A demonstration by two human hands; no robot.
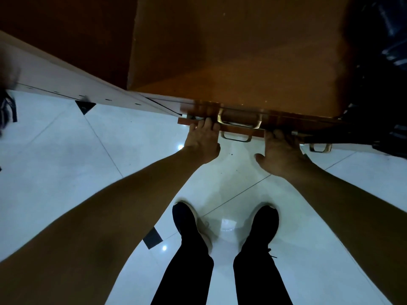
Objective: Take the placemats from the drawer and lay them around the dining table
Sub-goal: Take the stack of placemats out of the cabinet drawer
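**Drawer front** (256,133): reddish wood strip spanning the gap between the two hands. It stands slightly out from under the brown surface (242,51) of the cabinet. The drawer's inside is hidden.

**Left hand** (201,140): at the left end of the drawer front. Its fingers (206,124) are blurred and appear hooked over the top edge, gripping it.

**Right hand** (280,150): at the right end of the drawer front, with the thumb (261,158) splayed toward the left hand. Its fingers are hidden behind the wood, so I cannot tell whether they grip.

**Upper brass handle** (240,124): just right of the left hand's fingers.

**Lower brass handle** (236,138): directly beneath the upper one, between the hands.

**Third handle** (320,148): just right of the right hand.

**Floor** (88,161): glossy white tile beneath both hands.

**Black shoes** (187,219): on the floor, well below the hands.
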